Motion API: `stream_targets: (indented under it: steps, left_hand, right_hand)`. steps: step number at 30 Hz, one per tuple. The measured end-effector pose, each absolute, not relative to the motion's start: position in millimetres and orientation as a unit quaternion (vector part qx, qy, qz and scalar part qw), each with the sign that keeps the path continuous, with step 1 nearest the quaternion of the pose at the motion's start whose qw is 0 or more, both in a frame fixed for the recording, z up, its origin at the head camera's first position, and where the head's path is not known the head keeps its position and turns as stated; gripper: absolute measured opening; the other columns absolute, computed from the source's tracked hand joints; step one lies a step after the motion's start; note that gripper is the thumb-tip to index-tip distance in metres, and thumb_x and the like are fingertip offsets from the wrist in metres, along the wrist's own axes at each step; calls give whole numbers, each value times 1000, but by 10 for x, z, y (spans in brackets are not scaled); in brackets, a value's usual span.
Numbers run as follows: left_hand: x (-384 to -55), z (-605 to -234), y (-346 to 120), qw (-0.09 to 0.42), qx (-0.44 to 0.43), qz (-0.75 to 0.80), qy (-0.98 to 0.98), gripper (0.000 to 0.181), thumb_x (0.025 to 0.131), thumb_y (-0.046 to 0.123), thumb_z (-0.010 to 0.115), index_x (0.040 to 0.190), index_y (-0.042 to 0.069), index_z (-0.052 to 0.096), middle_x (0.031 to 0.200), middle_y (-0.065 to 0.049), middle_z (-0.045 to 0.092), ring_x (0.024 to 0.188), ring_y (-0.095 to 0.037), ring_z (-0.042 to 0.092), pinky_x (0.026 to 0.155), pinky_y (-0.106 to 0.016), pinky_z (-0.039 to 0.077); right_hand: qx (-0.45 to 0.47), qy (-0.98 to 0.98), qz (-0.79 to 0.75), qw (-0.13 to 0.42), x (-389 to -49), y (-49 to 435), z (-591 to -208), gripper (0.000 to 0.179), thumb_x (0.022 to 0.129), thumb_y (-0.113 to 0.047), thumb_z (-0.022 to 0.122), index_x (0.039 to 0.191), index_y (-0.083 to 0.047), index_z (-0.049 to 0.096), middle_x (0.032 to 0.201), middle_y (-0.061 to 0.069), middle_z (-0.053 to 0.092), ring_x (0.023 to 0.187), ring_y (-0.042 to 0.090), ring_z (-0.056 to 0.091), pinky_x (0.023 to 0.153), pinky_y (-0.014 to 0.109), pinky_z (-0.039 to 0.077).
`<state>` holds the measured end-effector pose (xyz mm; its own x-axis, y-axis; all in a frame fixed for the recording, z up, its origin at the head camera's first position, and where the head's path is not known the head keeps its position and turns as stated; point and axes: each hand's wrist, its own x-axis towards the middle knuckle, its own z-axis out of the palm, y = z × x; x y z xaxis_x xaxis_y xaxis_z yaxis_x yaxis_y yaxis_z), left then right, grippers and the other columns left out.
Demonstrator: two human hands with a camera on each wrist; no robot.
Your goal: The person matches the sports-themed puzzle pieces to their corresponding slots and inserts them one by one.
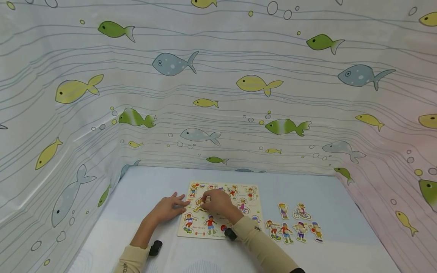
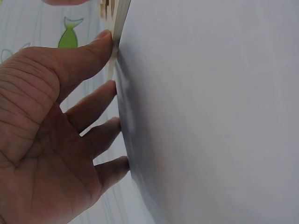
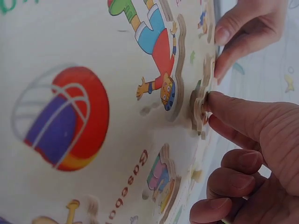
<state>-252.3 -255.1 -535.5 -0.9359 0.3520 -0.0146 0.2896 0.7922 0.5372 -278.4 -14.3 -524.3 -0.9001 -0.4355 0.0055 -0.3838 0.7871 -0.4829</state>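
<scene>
A flat wooden puzzle board [image 1: 184,231] with printed sports figures and words lies on the table. My right hand [image 1: 220,203] is over its left middle, pinching a small wooden figure piece [image 3: 200,109] between thumb and index finger. The piece sits at or just above the board face; whether it is seated in its recess I cannot tell. The other right fingers are curled in the right wrist view. My left hand [image 1: 168,208] is at the board's left side, fingers spread and loosely bent, the thumb touching the board edge [image 2: 122,18].
Several loose figure pieces lie right of the board, among them a cyclist [image 1: 302,211], a skateboarder [image 1: 273,230] and a red-shirted figure [image 1: 286,232]. A fish-patterned curtain [image 1: 232,113] stands behind and along both sides of the pale table [image 1: 341,258].
</scene>
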Motion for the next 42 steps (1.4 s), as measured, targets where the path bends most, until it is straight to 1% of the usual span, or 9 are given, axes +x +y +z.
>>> stream_targets:
  steps: [9,13,17,20,26,33,36,40,42]
  left_hand:
    - [-2532,-5368,-2559,56,173,277,944,31,91,24,72,120,15,73,141,-15,53,138,-48,33,107,-66,28]
    - [-2538,-5372,-2566,55,179,280,942,30,91,24,72,120,14,73,140,-16,53,137,-49,34,106,-67,29]
    - [-2545,-5367,-2569,47,189,277,941,30,90,24,72,119,13,73,139,-18,54,135,-51,36,105,-66,31]
    - [-2555,-5367,-2568,44,188,275,942,31,90,24,73,118,13,73,138,-19,55,134,-51,37,105,-65,32]
    - [-2556,-5366,-2573,51,184,279,941,31,90,24,72,119,13,73,139,-19,54,135,-50,35,106,-65,30]
    - [-2553,-5362,-2585,49,180,277,943,30,90,23,72,118,12,73,139,-19,54,135,-50,35,107,-65,29]
    - [-2549,-5360,-2580,49,181,280,942,30,90,23,72,118,12,73,139,-19,54,135,-50,35,107,-65,29]
    - [-2548,-5370,-2576,47,183,280,941,30,90,23,72,118,12,73,138,-19,55,135,-51,36,107,-64,29]
    - [-2554,-5379,-2573,46,182,279,942,30,90,23,73,118,12,73,138,-19,55,135,-50,36,107,-64,30]
  right_hand:
    - [-207,945,-246,63,-2779,-192,-5273,12,86,-38,76,88,-27,72,95,-10,66,71,7,50,59,26,42]
    - [-208,943,-252,65,-2761,-204,-5264,11,87,-35,76,89,-25,72,92,-10,65,69,8,49,59,26,41]
    - [-212,941,-257,64,-2747,-202,-5249,11,88,-33,76,92,-23,73,87,-9,63,64,8,48,55,26,40]
    - [-216,939,-260,59,-2745,-191,-5250,11,88,-33,76,93,-23,73,87,-8,64,64,8,48,54,26,41]
    - [-213,941,-256,54,-2726,-129,-5281,16,88,-38,75,95,-25,72,97,-8,68,67,6,51,58,26,43]
    - [-212,939,-270,33,-2696,3,-5311,12,86,-32,76,94,-23,71,98,-4,68,69,9,50,56,27,42]
    - [-206,938,-277,34,-2669,69,-5309,13,86,-31,76,95,-22,71,94,-5,66,65,9,48,53,27,40]
    - [-196,941,-272,41,-2638,166,-5309,15,88,-33,75,98,-23,71,75,-9,59,55,9,44,48,26,35]
    - [-192,940,-278,45,-2625,219,-5297,16,88,-33,74,100,-22,71,70,-9,56,51,9,43,45,26,33]
